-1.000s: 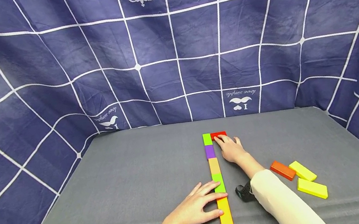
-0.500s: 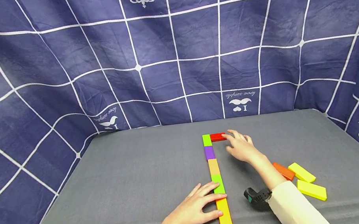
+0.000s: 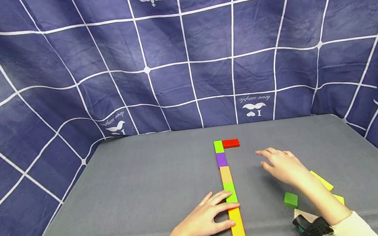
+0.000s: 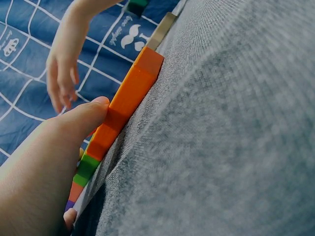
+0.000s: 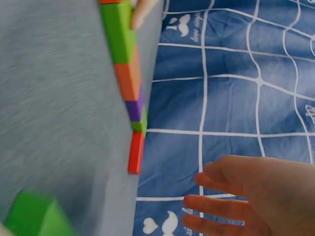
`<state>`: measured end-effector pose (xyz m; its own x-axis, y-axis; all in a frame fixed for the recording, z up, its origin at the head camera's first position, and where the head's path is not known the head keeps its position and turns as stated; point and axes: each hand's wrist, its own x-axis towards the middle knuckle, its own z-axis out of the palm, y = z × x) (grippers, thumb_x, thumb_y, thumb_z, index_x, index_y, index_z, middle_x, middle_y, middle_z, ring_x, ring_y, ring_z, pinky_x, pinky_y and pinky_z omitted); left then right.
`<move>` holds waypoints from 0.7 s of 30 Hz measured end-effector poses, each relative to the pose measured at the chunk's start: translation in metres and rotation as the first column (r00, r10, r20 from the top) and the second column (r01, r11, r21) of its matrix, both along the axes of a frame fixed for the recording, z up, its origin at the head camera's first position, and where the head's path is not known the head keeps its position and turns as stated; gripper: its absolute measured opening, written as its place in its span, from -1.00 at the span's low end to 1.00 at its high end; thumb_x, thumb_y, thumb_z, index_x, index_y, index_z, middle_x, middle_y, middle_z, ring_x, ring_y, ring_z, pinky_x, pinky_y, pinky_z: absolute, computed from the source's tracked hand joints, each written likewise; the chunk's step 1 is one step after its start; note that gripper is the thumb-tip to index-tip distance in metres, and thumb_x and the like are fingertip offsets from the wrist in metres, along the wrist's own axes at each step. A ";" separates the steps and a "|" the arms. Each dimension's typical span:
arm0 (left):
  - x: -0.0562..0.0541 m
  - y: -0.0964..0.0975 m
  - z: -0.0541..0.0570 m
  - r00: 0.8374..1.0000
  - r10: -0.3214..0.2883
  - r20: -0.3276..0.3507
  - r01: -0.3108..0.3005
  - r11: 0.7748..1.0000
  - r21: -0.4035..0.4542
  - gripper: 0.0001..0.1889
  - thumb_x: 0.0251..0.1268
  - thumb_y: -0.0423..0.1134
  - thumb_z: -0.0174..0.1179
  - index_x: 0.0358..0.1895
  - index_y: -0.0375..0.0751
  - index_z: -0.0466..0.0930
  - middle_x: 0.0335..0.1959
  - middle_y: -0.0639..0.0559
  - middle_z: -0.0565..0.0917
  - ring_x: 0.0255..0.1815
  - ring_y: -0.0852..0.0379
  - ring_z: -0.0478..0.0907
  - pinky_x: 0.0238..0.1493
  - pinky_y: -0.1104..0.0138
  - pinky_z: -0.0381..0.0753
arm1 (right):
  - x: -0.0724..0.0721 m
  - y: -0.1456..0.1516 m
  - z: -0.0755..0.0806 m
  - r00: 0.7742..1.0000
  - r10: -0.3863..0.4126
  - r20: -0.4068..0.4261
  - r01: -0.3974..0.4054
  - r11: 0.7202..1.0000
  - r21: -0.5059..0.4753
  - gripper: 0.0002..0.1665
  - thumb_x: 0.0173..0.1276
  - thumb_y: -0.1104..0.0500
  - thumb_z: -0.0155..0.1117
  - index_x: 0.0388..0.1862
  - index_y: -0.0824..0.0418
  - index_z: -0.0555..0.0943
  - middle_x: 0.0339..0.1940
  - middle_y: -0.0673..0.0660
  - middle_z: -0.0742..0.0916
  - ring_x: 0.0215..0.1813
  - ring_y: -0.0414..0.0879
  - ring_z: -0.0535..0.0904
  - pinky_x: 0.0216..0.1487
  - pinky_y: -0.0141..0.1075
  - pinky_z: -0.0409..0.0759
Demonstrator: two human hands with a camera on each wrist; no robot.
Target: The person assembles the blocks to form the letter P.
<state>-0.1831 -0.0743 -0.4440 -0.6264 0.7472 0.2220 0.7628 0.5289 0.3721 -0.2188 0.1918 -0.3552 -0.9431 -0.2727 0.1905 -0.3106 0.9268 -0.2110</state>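
Note:
A straight row of blocks runs away from me on the grey surface: an orange block (image 3: pixel 238 231), a green block (image 3: pixel 229 188), a tan block (image 3: pixel 225 175), a purple block (image 3: pixel 221 159) and a light green block (image 3: pixel 218 146). From the far end a red block (image 3: pixel 230 143) extends to the right, against the light green one. My left hand (image 3: pixel 206 218) rests with spread fingers over the near green and orange blocks; its thumb touches the orange block's side. Holding nothing, my right hand (image 3: pixel 282 165) hovers right of the row, fingers loosely extended.
Below the right forearm lie a loose dark green block (image 3: pixel 291 200) and a tan block (image 3: pixel 305 215), partly hidden by a black wrist device (image 3: pixel 312 226). Yellow blocks (image 3: pixel 322 179) show past the arm. A blue gridded cloth (image 3: pixel 175 82) hangs behind.
My right hand has left the red block and drawn back to the right and nearer. The red block stays put. Green and tan loose blocks have come into view; the orange-red one is now hidden.

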 end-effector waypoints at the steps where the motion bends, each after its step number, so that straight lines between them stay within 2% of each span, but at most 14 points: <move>1: -0.001 0.000 0.000 1.000 -0.001 -0.002 0.001 1.000 0.000 -0.56 0.26 0.21 -0.07 0.19 0.33 0.37 0.31 0.22 0.30 0.38 0.28 0.15 0.37 -0.01 0.12 | 0.004 0.003 -0.001 1.000 0.002 -0.014 -0.002 1.000 0.006 -0.59 0.27 0.17 0.10 0.10 0.19 0.52 0.02 0.24 0.61 0.09 0.21 0.51 0.07 0.19 0.35; 7: -0.002 0.000 0.001 1.000 0.003 0.004 -0.003 1.000 -0.001 -0.56 0.25 0.20 -0.05 0.20 0.33 0.36 0.32 0.21 0.30 0.39 0.27 0.14 0.37 -0.01 0.11 | 0.023 0.020 -0.010 0.997 0.019 -0.076 -0.017 0.999 0.033 -0.65 0.24 0.19 0.16 0.02 0.19 0.57 -0.07 0.19 0.65 -0.08 0.16 0.59 -0.09 0.11 0.47; 10: -0.001 0.000 0.001 1.000 0.003 -0.004 -0.003 1.000 -0.003 -0.57 0.26 0.20 -0.05 0.20 0.33 0.37 0.32 0.21 0.30 0.39 0.27 0.14 0.37 -0.01 0.11 | 0.030 0.028 -0.018 0.997 0.012 -0.072 -0.011 1.000 0.020 -0.65 0.23 0.18 0.18 0.00 0.22 0.58 -0.09 0.18 0.66 -0.11 0.14 0.60 -0.17 0.08 0.50; 15: 0.000 0.001 0.002 1.000 -0.002 -0.018 0.002 1.000 -0.005 -0.57 0.26 0.18 -0.05 0.19 0.30 0.38 0.32 0.20 0.31 0.38 0.26 0.16 0.36 -0.02 0.12 | 0.039 0.038 -0.033 0.998 -0.024 -0.064 0.023 0.999 -0.024 -0.63 0.20 0.19 0.19 -0.01 0.28 0.57 -0.11 0.18 0.65 -0.07 0.16 0.59 -0.15 0.06 0.52; 21: 0.001 0.000 0.001 1.000 -0.004 -0.020 0.004 1.000 -0.002 -0.57 0.26 0.18 -0.04 0.19 0.30 0.38 0.31 0.19 0.32 0.38 0.26 0.16 0.36 -0.02 0.13 | 0.043 0.049 -0.048 0.987 -0.091 -0.131 0.084 0.995 -0.060 -0.65 0.18 0.22 0.19 -0.04 0.30 0.58 -0.11 0.21 0.64 -0.09 0.17 0.59 -0.19 0.06 0.53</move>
<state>-0.1824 -0.0739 -0.4427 -0.6189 0.7500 0.2335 0.7722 0.5265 0.3556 -0.1753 0.2409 -0.4029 -0.9279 -0.1759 0.3286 -0.2576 0.9399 -0.2241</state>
